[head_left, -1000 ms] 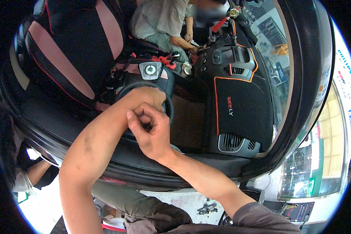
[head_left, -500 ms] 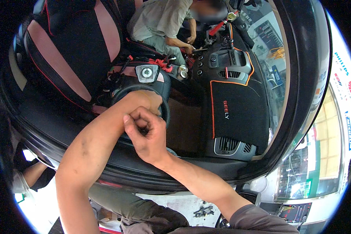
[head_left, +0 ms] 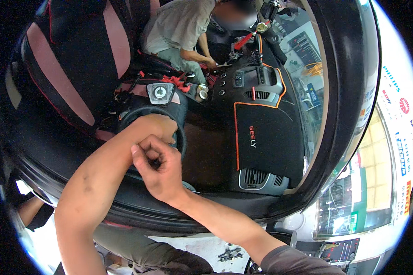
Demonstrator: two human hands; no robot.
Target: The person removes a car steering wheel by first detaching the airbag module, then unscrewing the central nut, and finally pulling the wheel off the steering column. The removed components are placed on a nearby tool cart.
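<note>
My left hand point(head_left: 163, 126) reaches over a dark, round-rimmed object point(head_left: 182, 137) on the near car seat, its wrist bent. The fingers of that hand point down and are hidden. My right hand point(head_left: 160, 168) is curled closed just on the near side, thumb and fingers bent in by my left forearm. Whatever it may hold is hidden in the dark hollow of the fingers. Just beyond the round rim sits a silver-grey panel with a round centre point(head_left: 160, 93), flat on a black and pink surface.
A co-worker point(head_left: 181, 34) sits on the far side, hands near the dashboard. A black dash cover point(head_left: 270, 137) with orange edging lies to the right. Black and pink seats point(head_left: 69, 68) stand at left. The door sill point(head_left: 206, 201) runs below my arms. Red cloth point(head_left: 181, 86) lies mid-cabin.
The whole view has shifted, so the cabin appears further left and slightly lower. My hands keep nearly the same pose. The co-worker leans a little differently, hands still by the dashboard.
</note>
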